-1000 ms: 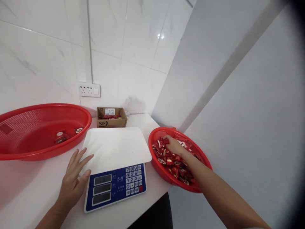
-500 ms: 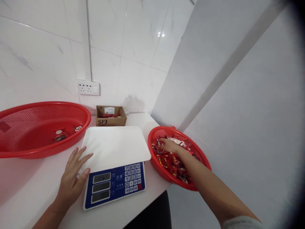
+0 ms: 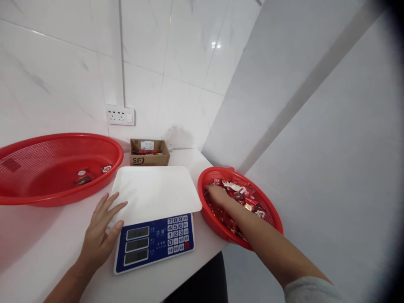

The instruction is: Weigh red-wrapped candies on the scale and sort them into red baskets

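My left hand [image 3: 102,231] is open, fingers spread, at the left edge of a digital scale [image 3: 158,191] with a bare white pan and a blue keypad panel. My right hand [image 3: 217,194] reaches into the right red plastic basket [image 3: 206,219]. Its fingers are sunk among small wrapped packets [image 3: 238,195], mostly red with some white and gold, so whether they grip anything is hidden. Another red basket [image 3: 59,200], larger in view, stands left of the scale. A couple of small wrapped packets [image 3: 83,179] lie inside it.
Behind the scale sits a small cardboard box [image 3: 151,160] holding red packets. A socket panel [image 3: 120,115] is on the tiled wall. To the right, a grey wall [image 3: 315,168] rises beside the right basket. The white table's [image 3: 202,248] front edge runs below the scale.
My right hand has pushed deeper into the packets, and its fingers have gone out of sight. My left hand stays beside the scale. The whole view has shifted slightly.
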Tool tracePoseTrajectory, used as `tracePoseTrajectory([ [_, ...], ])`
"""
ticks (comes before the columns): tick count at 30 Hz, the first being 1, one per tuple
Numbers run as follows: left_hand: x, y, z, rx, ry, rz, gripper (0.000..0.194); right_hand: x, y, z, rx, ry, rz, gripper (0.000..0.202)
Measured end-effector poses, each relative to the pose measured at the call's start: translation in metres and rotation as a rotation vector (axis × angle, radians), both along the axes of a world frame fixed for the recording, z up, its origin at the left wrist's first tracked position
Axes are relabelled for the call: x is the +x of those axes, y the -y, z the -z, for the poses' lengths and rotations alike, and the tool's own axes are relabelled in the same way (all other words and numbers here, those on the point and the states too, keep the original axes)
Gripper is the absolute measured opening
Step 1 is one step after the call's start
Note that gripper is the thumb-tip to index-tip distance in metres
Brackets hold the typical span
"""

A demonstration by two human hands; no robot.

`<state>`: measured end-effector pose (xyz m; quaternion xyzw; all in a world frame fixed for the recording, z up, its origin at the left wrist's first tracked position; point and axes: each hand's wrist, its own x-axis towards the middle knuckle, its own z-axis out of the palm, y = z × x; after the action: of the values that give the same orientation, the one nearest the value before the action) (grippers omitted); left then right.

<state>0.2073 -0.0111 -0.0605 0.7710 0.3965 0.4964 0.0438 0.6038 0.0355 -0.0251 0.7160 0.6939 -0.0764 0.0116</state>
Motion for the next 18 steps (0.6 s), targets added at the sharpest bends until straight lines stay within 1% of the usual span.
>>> tracePoseTrajectory([
  [4,0.000,0.000,0.000,-0.002,0.006,-0.003,0.035,0.010,0.004,-0.016,0.107,-0.125,0.028,0.021],
  [7,0.001,-0.001,0.000,0.001,0.009,-0.002,0.034,0.020,0.006,-0.031,0.214,-0.231,0.083,0.027],
  [10,0.001,0.000,-0.001,0.003,0.009,0.000,0.033,0.025,0.009,-0.047,0.310,-0.339,0.139,0.026],
  [12,0.001,0.001,-0.002,0.004,0.010,0.002,0.033,0.020,0.011,-0.057,0.359,-0.426,0.150,0.025],
  [14,0.001,0.001,-0.002,0.005,0.008,0.002,0.033,0.008,0.013,-0.067,0.376,-0.533,0.127,0.027],
  [16,0.000,0.001,-0.002,0.009,0.001,0.005,0.033,-0.008,0.014,-0.076,0.353,-0.653,0.070,0.033],
  [18,0.000,0.001,-0.001,0.011,-0.003,0.005,0.033,-0.022,0.013,-0.083,0.312,-0.829,-0.003,0.042],
])
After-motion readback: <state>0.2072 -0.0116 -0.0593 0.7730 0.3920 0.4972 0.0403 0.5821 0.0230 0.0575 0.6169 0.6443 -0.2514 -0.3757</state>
